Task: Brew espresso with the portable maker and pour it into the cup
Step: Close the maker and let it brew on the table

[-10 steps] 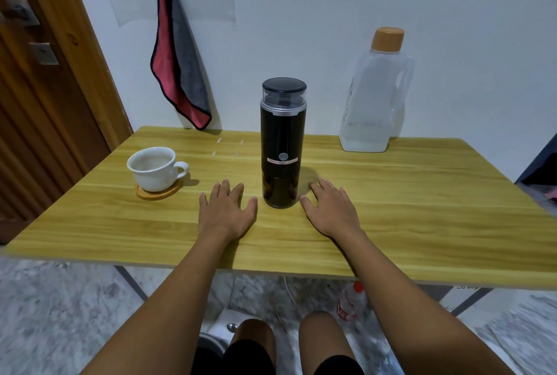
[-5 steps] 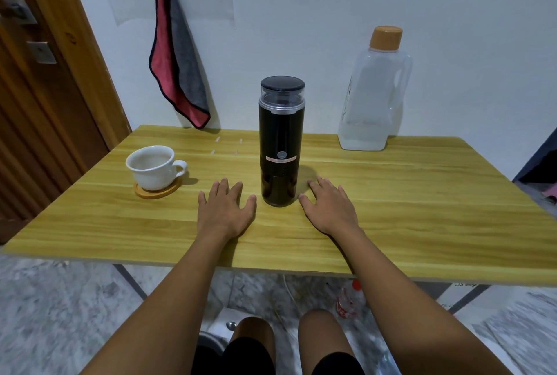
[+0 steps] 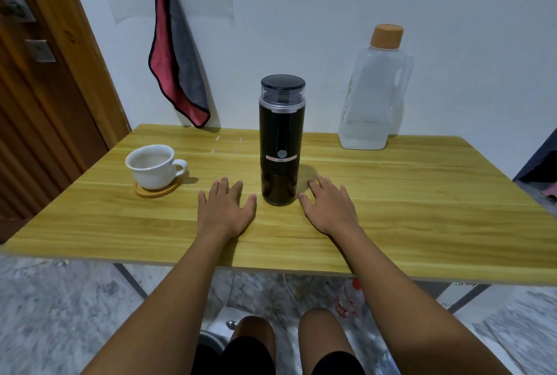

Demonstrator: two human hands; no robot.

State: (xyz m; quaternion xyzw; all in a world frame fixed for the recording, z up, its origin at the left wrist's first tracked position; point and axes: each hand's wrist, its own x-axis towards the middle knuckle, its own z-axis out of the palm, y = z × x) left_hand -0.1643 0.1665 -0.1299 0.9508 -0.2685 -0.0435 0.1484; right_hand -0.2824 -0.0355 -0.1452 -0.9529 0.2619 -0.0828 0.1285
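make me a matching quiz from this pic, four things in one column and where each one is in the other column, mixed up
Column 1
1. cup
2. maker
3. jug
4. cloth

Column 2
A. hangs on the wall
B. stands between the left hand and the right hand
C. sits on a coaster
D. stands at the far edge of the table, right of the maker

Pairs: 1-C, 2-B, 3-D, 4-A
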